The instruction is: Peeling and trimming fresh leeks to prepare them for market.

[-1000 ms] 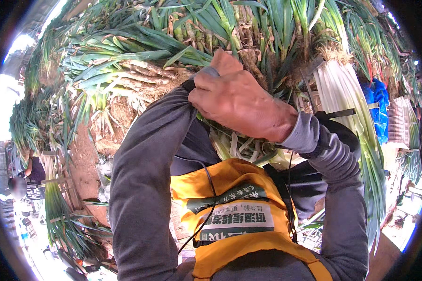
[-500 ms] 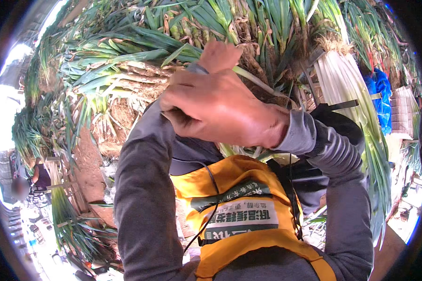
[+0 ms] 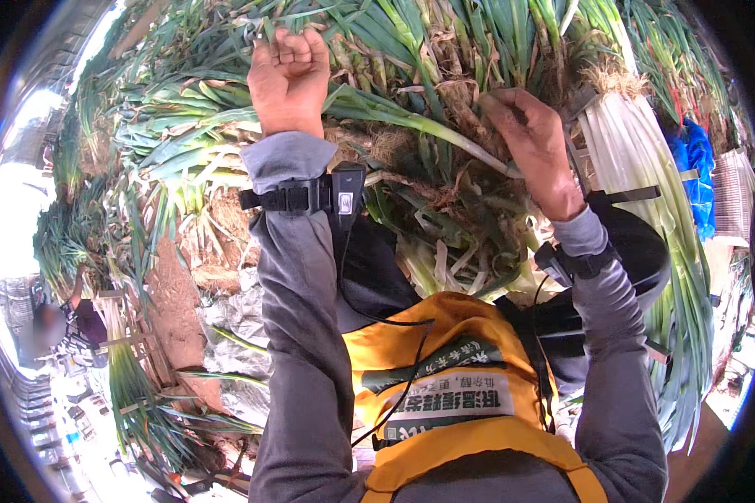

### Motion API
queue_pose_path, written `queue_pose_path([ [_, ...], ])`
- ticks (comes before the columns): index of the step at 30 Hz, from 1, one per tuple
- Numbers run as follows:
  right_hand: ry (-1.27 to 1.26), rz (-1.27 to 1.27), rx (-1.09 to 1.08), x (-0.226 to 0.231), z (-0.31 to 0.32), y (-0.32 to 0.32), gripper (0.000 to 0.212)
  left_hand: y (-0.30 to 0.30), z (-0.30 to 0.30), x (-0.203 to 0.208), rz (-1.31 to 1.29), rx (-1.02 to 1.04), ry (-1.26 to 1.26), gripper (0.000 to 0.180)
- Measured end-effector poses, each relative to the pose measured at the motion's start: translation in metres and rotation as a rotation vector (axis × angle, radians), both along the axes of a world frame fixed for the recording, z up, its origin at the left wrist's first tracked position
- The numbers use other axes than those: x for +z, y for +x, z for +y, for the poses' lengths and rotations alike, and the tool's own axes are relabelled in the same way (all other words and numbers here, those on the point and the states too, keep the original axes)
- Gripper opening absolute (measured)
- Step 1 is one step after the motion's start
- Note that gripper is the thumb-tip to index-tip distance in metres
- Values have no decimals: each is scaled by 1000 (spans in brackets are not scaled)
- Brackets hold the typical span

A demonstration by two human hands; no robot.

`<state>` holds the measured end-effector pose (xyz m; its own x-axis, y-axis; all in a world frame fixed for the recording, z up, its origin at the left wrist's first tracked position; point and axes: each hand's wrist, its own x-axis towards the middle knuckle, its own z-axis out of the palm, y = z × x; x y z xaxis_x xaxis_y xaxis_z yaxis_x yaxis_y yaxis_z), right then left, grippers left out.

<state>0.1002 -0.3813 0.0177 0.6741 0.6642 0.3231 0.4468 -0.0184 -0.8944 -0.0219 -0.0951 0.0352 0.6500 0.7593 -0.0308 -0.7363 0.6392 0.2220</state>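
My left hand is raised over the heap of leeks, palm up. Its fingers are curled in and nothing shows in them. My right hand reaches over the roots and dry leaves at the centre right. Its fingers are bent together, and what they hold, if anything, is hidden. A single leek lies slanting between my hands, its green leaves toward the left hand. Its white end lies beside the right hand. Loose leek leaves and trimmings are below, in front of my lap.
A big bundle of cleaned leeks, white ends up, stands to my right beside a blue plastic bag. Another tied bundle is at the lower left. My orange apron covers my lap. A person is at the far left.
My hands were close together in front of me, the right arm across. They have separated, the left hand moving left and away, the right hand moving right.
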Motion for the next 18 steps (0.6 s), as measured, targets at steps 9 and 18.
queue_pose_path([
  [9, 172, -410, 392, 47, 61, -56, 14, 14, -3, -51, 395, -120, 537, 19],
  [18, -91, -1089, 593, 63, 91, -61, 12, 83, -73, -57, 600, 130, 1115, 30],
])
